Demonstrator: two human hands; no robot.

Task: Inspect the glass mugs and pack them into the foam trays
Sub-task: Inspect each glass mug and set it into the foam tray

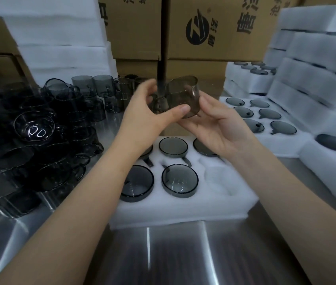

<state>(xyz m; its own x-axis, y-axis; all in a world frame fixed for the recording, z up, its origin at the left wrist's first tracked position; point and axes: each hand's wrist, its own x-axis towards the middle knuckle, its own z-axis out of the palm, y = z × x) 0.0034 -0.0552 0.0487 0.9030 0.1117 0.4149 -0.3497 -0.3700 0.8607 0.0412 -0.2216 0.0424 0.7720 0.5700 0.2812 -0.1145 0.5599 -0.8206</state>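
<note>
Sitting under your wrists, the foam tray point(183, 210) lies close for packing. Your left hand point(152, 118) and right hand point(220, 128) both curl round the smoky glass mug point(181, 95), held tilted above the tray for checking. One near-right pocket point(218, 179) is empty.

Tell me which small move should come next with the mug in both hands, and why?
Probably lower the smoky grey glass mug, held between the left hand and right hand, into the empty front-right pocket of the white foam tray: its other five pockets already hold mugs.
</note>
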